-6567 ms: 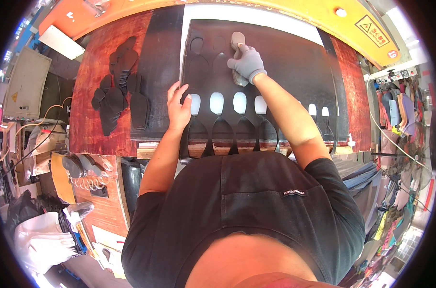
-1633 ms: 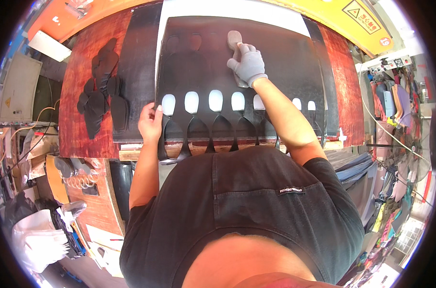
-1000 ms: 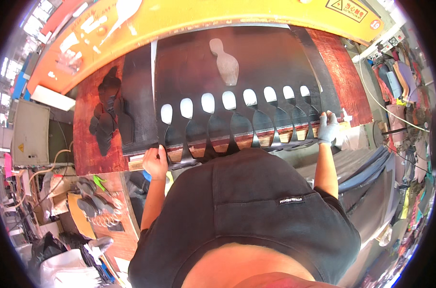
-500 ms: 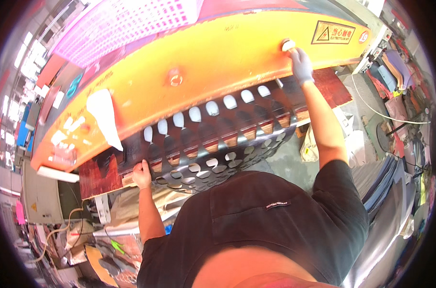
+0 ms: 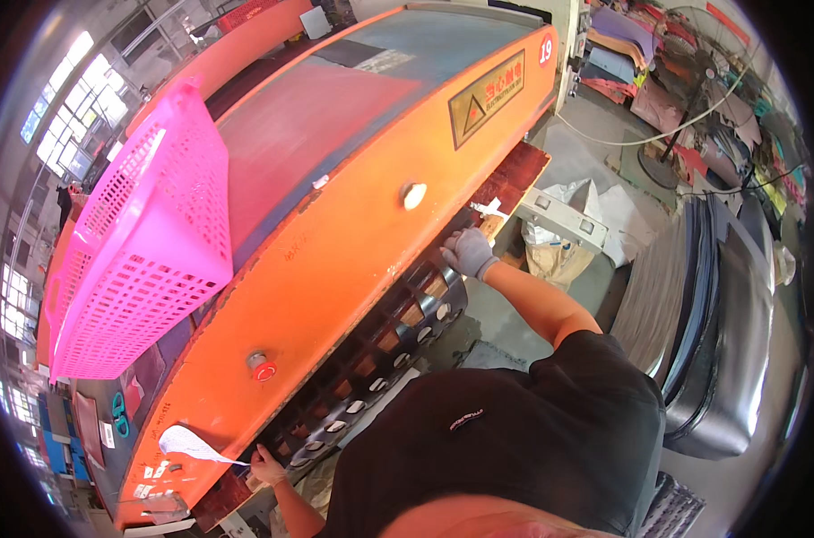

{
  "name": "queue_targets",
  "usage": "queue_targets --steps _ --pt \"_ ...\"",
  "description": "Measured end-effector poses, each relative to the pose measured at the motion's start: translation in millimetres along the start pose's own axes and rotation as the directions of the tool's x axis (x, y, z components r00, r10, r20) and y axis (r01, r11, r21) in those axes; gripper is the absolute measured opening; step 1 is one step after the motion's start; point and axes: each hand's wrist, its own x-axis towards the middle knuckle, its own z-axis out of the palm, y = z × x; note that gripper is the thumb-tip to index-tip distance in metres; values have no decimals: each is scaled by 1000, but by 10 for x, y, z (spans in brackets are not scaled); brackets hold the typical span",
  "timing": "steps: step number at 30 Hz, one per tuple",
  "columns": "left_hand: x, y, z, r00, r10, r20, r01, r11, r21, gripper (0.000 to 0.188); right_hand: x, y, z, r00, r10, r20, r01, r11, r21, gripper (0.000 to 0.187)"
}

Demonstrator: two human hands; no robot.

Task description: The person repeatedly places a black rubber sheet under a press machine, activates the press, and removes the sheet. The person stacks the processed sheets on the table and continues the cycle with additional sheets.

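A black sheet (image 5: 412, 348) full of cut-out holes lies along the dark red board (image 5: 522, 169) of an orange press, its near part hanging over the front edge. At its right end, my right hand (image 5: 468, 253), in a grey glove, is closed on the sheet's edge. My bare left hand (image 5: 267, 467) is closed at the sheet's left end; its fingertips are partly hidden. The press's orange beam (image 5: 353, 247) spans above the sheet, bearing a pale round knob (image 5: 414, 196) and a red button (image 5: 262, 367).
A pink plastic basket (image 5: 178, 211) sits on top of the press. A white sole-shaped piece (image 5: 190, 443) is on the beam near my left hand. To the right are stacked grey and black sheets (image 5: 671, 296), a pale bag (image 5: 550, 251) and a standing fan (image 5: 685, 117).
My right hand has left the round knob and come down to the sheet's right end. My left hand stays at the left end. The view has turned to the right.
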Motion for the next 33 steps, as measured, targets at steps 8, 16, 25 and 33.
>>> queue_targets --steps 8,16,25,33 --pt "66 32 33 994 -93 54 92 996 19 54 -10 -36 -85 1000 9 1 -9 997 74 34" --pt "-131 5 76 1000 3 23 -4 999 37 53 -119 54 24 1000 10 -3 -10 1000 22 34" --pt "-1502 392 -648 993 -121 8 116 970 212 45 -1370 263 -530 984 -88 -154 97 994 54 28" --pt "-1907 408 -960 997 -36 67 27 990 136 41 -2044 431 -625 993 119 -18 -113 975 193 22"
